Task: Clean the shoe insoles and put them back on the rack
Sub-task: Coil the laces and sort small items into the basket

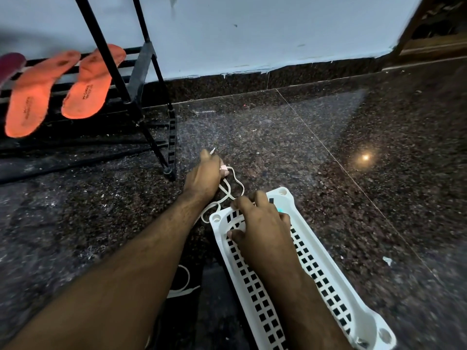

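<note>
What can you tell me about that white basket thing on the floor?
The white basket looks like plastic: a long, shallow tray with rows of square holes and round sockets at its corners. It lies flat on the dark speckled floor, running away from the person. The right hand rests in its far end, hiding something teal.

A dark speckled granite floor (290,137) carries a white perforated plastic basket (326,279) lying near the bottom right. A black metal shoe rack (141,79) stands on the floor at the left by the wall; two orange insoles (38,92) and a maroon one (10,65) rest on its shelf bars.
</note>
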{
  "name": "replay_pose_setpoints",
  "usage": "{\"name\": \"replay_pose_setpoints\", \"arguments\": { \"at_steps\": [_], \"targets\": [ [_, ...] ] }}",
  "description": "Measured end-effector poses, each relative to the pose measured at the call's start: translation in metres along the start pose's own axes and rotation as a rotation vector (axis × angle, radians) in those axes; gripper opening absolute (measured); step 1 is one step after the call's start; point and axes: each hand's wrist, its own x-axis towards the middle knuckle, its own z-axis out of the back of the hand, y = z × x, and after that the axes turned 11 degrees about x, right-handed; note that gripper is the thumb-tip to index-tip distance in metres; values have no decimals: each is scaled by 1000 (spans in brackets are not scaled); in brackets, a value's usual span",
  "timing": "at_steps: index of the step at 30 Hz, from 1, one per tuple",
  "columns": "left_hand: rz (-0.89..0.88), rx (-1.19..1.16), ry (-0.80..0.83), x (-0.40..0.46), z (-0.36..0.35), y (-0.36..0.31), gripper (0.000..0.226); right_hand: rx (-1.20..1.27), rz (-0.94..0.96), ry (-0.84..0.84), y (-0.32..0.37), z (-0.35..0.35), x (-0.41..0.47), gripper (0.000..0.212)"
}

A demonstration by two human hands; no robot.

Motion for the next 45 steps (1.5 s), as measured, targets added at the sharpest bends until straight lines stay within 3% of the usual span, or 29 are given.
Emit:
{"name": "replay_pose_setpoints", "arguments": {
  "at_steps": [5, 9, 14, 26, 34, 39, 45],
  "targets": [
    [33, -171, -229, -29, 32, 4, 12, -49, 46, 39, 5, -3, 0, 47],
    [-9, -217, -225, -71, 57, 15, 8, -151, 168, 118, 21, -18, -7, 50],
    [39, -266, -150, -161, 93, 43, 6, -154, 317, 151, 50, -45, -19, 37],
    [197, -213, -180, -331, 160, 104, 30, -10, 535, 406, 118, -100, -49, 27],
    [184, -162, -166, -322, 158, 108, 21, 11, 705, 401, 122, -102, -69, 18],
    [181, -268, -239, -306, 164, 101, 14, 296, 569, 190, 121, -83, -58, 27],
    [276, -398, -268, -305, 152, 99, 21, 341, 613, 446, 125, -85, -67, 40]
  ]
}}
